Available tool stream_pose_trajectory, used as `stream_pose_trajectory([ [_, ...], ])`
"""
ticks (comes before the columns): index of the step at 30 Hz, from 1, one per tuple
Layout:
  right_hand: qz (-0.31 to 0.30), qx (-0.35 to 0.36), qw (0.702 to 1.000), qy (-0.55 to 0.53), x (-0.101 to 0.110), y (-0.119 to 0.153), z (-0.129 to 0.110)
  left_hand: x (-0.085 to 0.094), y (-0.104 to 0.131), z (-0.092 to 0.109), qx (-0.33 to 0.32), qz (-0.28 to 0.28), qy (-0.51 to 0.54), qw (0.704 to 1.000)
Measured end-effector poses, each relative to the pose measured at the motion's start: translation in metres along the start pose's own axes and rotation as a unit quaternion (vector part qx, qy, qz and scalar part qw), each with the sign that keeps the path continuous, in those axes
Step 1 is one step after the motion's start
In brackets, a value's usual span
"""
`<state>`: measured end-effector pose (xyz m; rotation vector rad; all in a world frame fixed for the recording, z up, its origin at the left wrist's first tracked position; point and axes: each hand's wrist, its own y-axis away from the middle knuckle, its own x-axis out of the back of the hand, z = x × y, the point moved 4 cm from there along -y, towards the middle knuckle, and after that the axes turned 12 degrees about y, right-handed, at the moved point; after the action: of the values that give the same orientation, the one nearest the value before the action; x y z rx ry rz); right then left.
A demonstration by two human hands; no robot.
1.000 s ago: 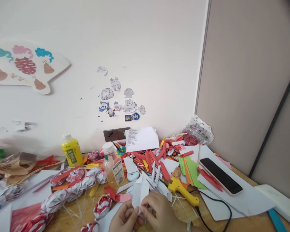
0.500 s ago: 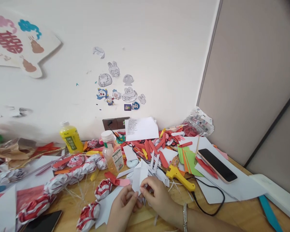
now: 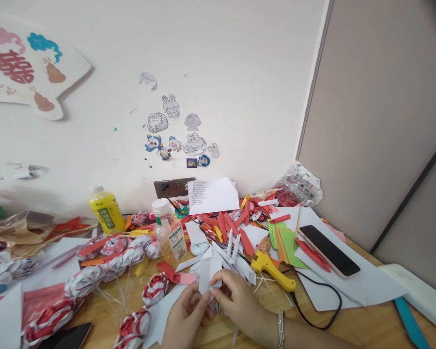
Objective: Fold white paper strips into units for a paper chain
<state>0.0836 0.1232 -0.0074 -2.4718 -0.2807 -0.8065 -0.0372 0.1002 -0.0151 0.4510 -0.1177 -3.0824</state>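
A piece of white folded paper [image 3: 205, 274] stands upright between my hands, low in the middle of the view. My left hand [image 3: 191, 308] pinches its lower left part between thumb and fingers. From the other side, my right hand [image 3: 234, 295] grips the lower right edge, thumb and forefinger close together; a silver bracelet [image 3: 281, 327] circles that wrist. The bottom of the paper is hidden by my fingers. Just behind it lie folded white paper strips [image 3: 236, 257]. Right of my hands rests a yellow glue gun [image 3: 272, 271] with a black cord.
Red-and-white paper rosettes [image 3: 132, 328] lie to the left, near a clear bottle [image 3: 170, 232] and a yellow bottle [image 3: 107, 211]. Red paper strips [image 3: 228, 225] are heaped at the back. On the right, a phone [image 3: 329, 249] lies on white sheets [image 3: 323, 293]. The wall [image 3: 240, 97] rises behind.
My right hand's fingers have moved slightly up along the paper, and its right side looks more folded over. The camera view has shifted a little.
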Motion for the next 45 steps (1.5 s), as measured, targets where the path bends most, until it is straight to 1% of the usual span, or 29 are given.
stream_pose_trajectory([
  [5, -0.009, 0.016, 1.0, -0.008, -0.001, 0.001, -0.001, 0.004, -0.001, -0.001, 0.003, 0.015, -0.029, 0.999],
  [10, -0.009, 0.014, 1.0, 0.024, 0.001, 0.002, -0.005, 0.005, -0.002, -0.003, -0.005, 0.0, -0.058, 0.998],
  [15, -0.01, 0.016, 1.0, 0.023, 0.001, 0.001, -0.005, 0.006, -0.002, -0.004, -0.007, 0.0, -0.055, 0.998],
  [19, 0.004, 0.022, 1.0, 0.008, 0.002, 0.001, -0.004, 0.002, -0.001, 0.0, 0.003, 0.005, -0.046, 0.999],
  [21, 0.012, 0.024, 1.0, -0.001, 0.003, 0.002, -0.004, 0.001, 0.0, 0.002, 0.009, 0.01, -0.058, 0.998],
  [24, 0.017, 0.022, 1.0, -0.006, 0.005, 0.002, -0.003, 0.001, 0.001, 0.002, 0.008, 0.002, -0.077, 0.997],
  [27, 0.01, 0.014, 1.0, -0.003, 0.005, 0.001, -0.003, 0.002, 0.0, -0.002, 0.004, -0.013, -0.074, 0.997],
  [30, -0.014, 0.003, 1.0, -0.006, 0.003, 0.0, -0.003, 0.002, 0.0, -0.003, 0.0, -0.018, -0.07, 0.997],
  [34, -0.038, 0.004, 0.999, -0.037, 0.002, -0.001, -0.004, -0.001, 0.001, -0.001, -0.003, -0.018, -0.075, 0.997],
  [36, -0.038, 0.0, 0.998, -0.053, 0.002, -0.001, -0.003, -0.002, 0.001, -0.001, -0.003, -0.02, -0.076, 0.997],
  [41, -0.016, -0.008, 1.0, -0.025, 0.004, -0.002, 0.001, -0.004, 0.002, -0.003, -0.001, -0.031, -0.09, 0.995],
  [45, -0.019, -0.007, 0.999, -0.033, 0.004, -0.001, 0.001, -0.004, 0.003, -0.003, -0.013, -0.031, -0.121, 0.992],
])
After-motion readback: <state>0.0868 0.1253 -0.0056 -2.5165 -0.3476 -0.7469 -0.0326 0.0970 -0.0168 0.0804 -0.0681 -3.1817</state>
